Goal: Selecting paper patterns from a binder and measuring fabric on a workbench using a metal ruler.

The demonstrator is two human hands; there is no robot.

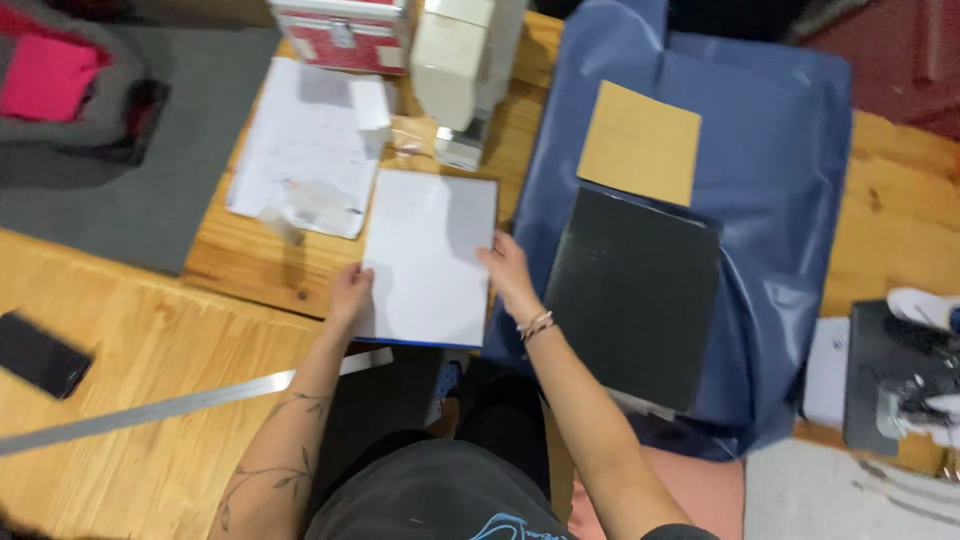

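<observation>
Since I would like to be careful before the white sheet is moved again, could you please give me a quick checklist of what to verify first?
1. Left hand grips the left edge of the white sheet: ok.
2. Right hand holds the sheet's right edge: ok.
3. Sheet lies flat on the low wooden board: ok.
4. Sheet is apart from the black board on the blue cloth: ok.
5. Metal ruler lies off the sheet, on the floor: ok.
6. Nothing under the sheet: cannot tell.
</observation>
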